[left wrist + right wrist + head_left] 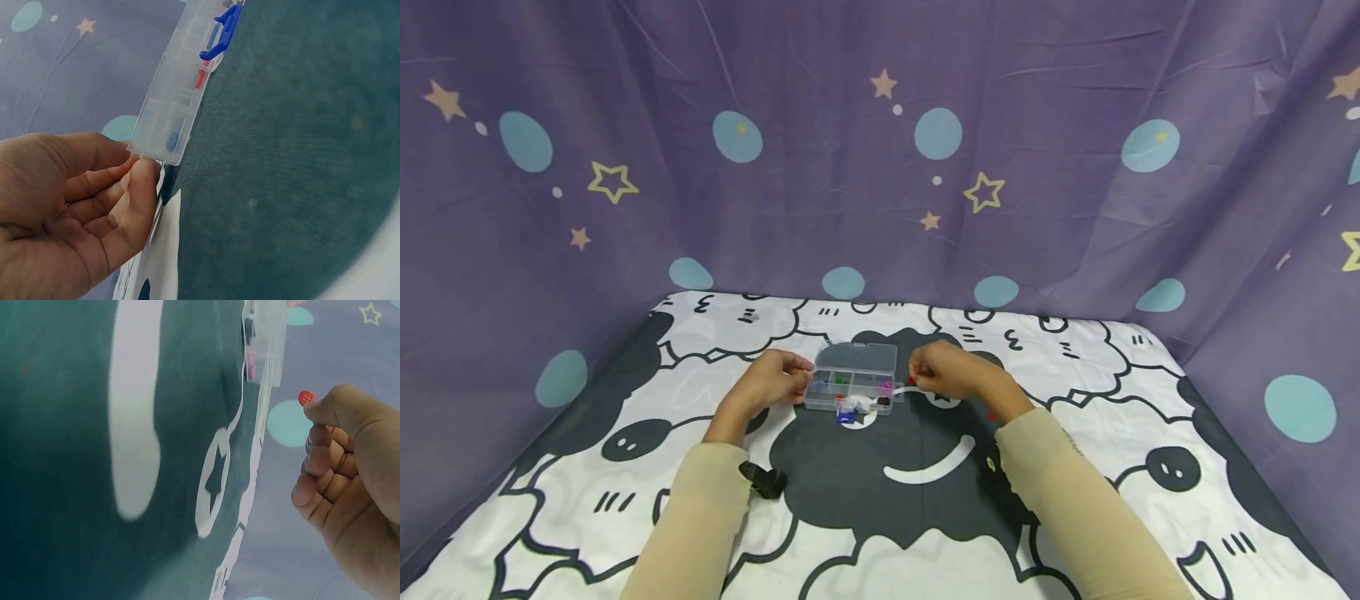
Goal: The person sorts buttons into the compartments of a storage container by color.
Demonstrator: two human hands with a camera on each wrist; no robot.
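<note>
A clear plastic compartment box [856,360] stands on the patterned cloth with its lid raised. Small pieces lie in its compartments, among them green pieces [841,380], pink pieces [886,386] and a blue piece [172,142]. The left hand [771,382] grips the box's left end between thumb and fingers. Just right of the box, the right hand [946,369] pinches a red button [306,398] between thumb and index finger, its other fingers curled. The button is apart from the box. At the box's front is a blue latch [226,34].
A small red piece [992,415] and a yellowish piece [990,464] lie on the cloth [880,492] beside the right forearm. A black device [763,481] sits at the left wrist. Behind the table hangs a purple curtain [850,208] with stars and ovals.
</note>
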